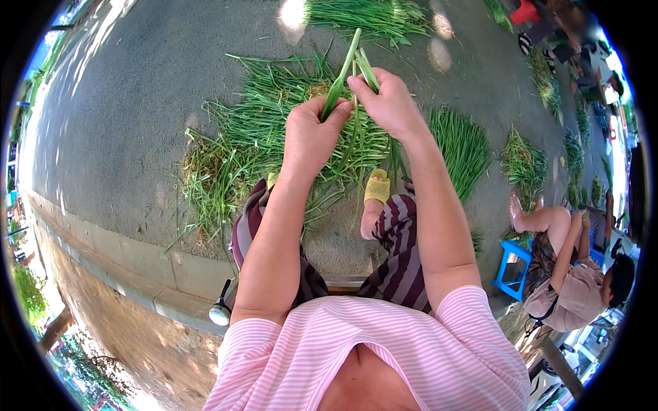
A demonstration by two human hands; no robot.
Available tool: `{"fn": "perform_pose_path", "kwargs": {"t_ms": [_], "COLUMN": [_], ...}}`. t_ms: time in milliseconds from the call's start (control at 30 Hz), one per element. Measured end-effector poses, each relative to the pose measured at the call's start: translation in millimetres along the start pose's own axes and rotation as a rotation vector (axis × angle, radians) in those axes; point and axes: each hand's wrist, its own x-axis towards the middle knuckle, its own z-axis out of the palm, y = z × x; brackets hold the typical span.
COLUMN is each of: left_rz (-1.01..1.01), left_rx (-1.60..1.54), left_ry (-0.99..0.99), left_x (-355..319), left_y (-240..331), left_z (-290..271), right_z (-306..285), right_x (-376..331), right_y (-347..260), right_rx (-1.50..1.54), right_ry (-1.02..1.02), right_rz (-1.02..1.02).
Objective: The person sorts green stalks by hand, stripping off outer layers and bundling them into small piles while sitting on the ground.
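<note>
Head view: both hands raised in front of the person, over the pavement. Left hand (312, 133) has its grip closed on a green stalk (340, 75), long, thick, pale green near the fingers and darker toward the tip, which slants up and away from the grip. Right hand (391, 103) sits just beside the left, touching or nearly so, its grip pinched shut on a second leaf blade (367, 68) splitting off from the same stalk; thin strands hang down between the two hands. Directly beyond and below the grips: a big loose heap of green stalks (274, 130) spread on the grey pavement (137, 103), with dry yellowish trimmings (212, 178) off to the left-hand side. Count of other heaps: one neat bundle (462, 147) just right of the right forearm, one pile (373, 15) further out past the grips, at least two more (524, 164) well off to the right. One foot in a yellow sock (376, 188) below the grips, striped trousers (401, 257) on both knees. One torch-like cylinder (221, 309) on the kerb (123, 257) near the left elbow. A second person (572, 288) sits far right on a blue stool (510, 270).
</note>
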Motion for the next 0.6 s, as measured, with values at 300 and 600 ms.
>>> {"fn": "perform_pose_path", "kwargs": {"t_ms": [300, 600], "left_rz": [0.148, 0.081], "left_rx": [0.067, -0.095], "left_ry": [0.289, 0.323], "left_x": [5, 4], "left_y": [-4, 3], "left_z": [-6, -16], "right_z": [3, -3], "right_x": [-4, -6], "right_y": [-4, -11], "right_rx": [0.139, 0.531], "right_ry": [-0.195, -0.245], "right_rz": [0.068, 0.181]}}
